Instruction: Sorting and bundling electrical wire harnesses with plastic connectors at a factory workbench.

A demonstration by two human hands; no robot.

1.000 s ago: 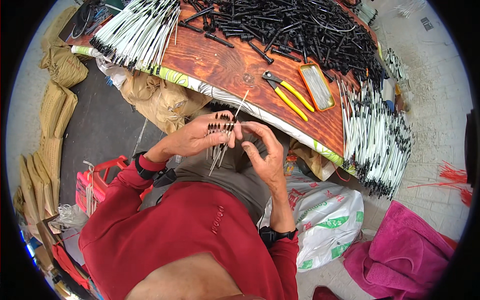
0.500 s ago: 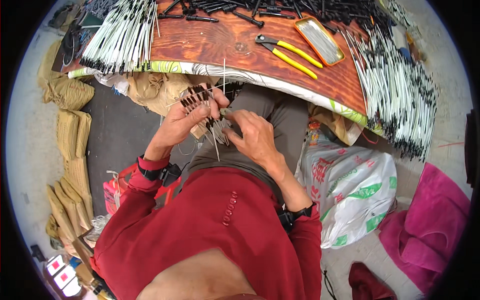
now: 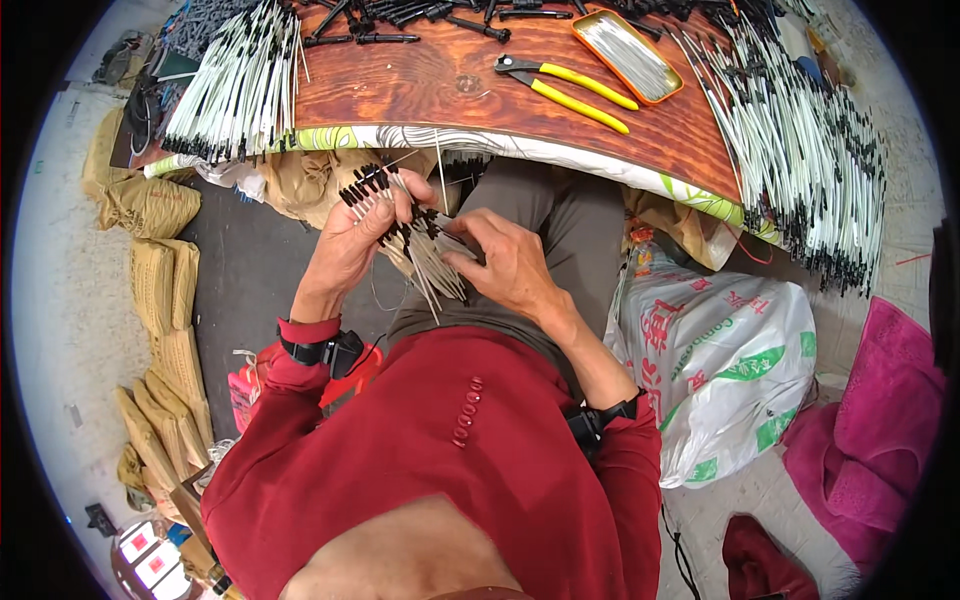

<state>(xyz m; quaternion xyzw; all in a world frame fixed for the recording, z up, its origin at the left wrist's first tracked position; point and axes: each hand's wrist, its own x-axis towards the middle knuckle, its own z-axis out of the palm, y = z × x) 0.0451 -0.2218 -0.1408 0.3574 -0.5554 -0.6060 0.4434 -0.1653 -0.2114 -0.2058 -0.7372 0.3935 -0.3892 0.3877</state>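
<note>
Over my lap, my left hand (image 3: 352,240) is closed round a bundle of thin white rods (image 3: 425,268) with black tips. The black ends stick up in a row above its thumb, and the white lengths fan down below. A single white rod stands upright past its fingers, and another crosses the bundle at a slant. My right hand (image 3: 512,268) is at the bundle's right side, thumb and forefinger pinched on rods there; its other fingers are curled and partly hidden.
The wooden table (image 3: 400,90) ahead carries yellow-handled pliers (image 3: 580,95), an orange-rimmed tin (image 3: 630,58) of thin pins, black plastic parts (image 3: 480,28), and piles of black-tipped white rods at left (image 3: 235,85) and right (image 3: 800,150). A white plastic bag (image 3: 720,370) stands by my right leg.
My left hand has tilted the bundle, so its row of black tips now shows further to the left and more of the white lengths show below. My right hand stays close beside it.
</note>
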